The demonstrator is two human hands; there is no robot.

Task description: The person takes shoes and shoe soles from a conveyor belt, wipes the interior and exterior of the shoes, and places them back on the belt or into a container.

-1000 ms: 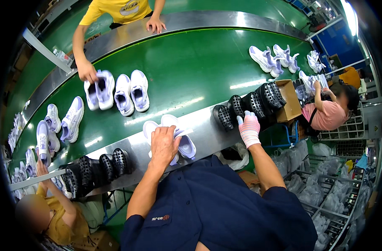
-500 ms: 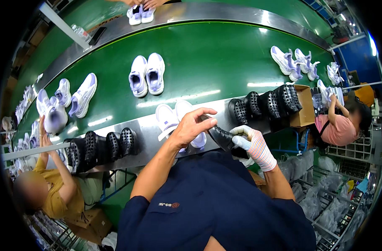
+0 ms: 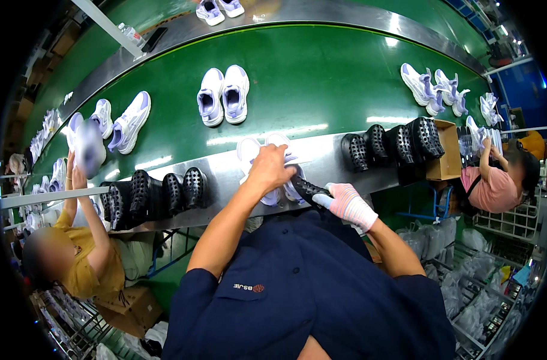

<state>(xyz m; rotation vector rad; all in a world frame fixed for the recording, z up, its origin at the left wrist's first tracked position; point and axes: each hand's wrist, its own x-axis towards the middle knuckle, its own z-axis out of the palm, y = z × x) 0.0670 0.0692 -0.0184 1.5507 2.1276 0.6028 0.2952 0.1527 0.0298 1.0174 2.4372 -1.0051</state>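
Note:
Two white sneakers with lilac lining stand in front of me on the metal ledge, the left sneaker [image 3: 248, 149] beside the right sneaker [image 3: 278, 140]. My bare left hand [image 3: 270, 170] is closed over the middle of the right sneaker, hiding much of its upper. A black studded shoe form [image 3: 307, 189] is gripped at its near end by my right hand [image 3: 352, 207], which wears a striped knit glove. The form's far end lies at the right sneaker's opening, by my left thumb; how far inside it reaches is hidden.
Black studded forms stand in a left group [image 3: 171, 193] and a right group [image 3: 399, 144], the latter beside a cardboard box [image 3: 446, 150]. Beyond the metal ledge [image 3: 225, 198], a green belt [image 3: 309, 78] carries white sneakers [image 3: 224, 96]. Co-workers sit at left [image 3: 96, 258] and right [image 3: 484, 186].
My left hand has left the black form and moved onto the right sneaker. My right hand has brought the form down and left, to that sneaker. The whole view has shifted slightly.

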